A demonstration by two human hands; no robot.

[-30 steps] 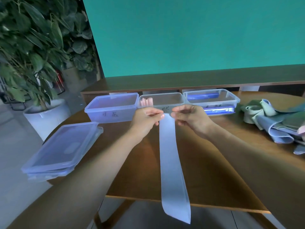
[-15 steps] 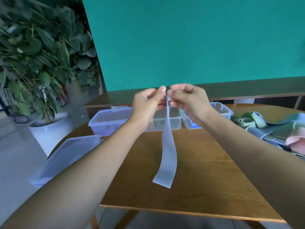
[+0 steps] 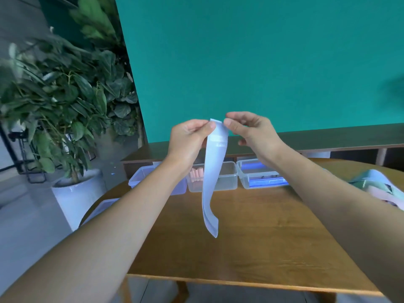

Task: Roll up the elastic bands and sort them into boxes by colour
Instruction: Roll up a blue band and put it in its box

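Observation:
A pale blue elastic band [image 3: 211, 184] hangs from both hands, held up in front of me above the wooden table [image 3: 251, 241]. My left hand [image 3: 188, 138] pinches its top left corner and my right hand [image 3: 251, 132] pinches its top right corner. The band's free end dangles just above the tabletop. Three clear boxes stand in a row at the table's far side: the left box [image 3: 140, 180], the middle box [image 3: 227, 178] with pink rolls [image 3: 196, 174] in it, and the right box [image 3: 260, 178] with blue rolls.
A heap of loose green, blue and pink bands [image 3: 380, 189] lies at the right edge of the table. Box lids [image 3: 98, 209] sit at the table's left edge. A potted plant [image 3: 65, 119] stands on the floor to the left.
Both hands have risen with the band, so its lower end has come up from below the table's front edge. The view has tilted upward.

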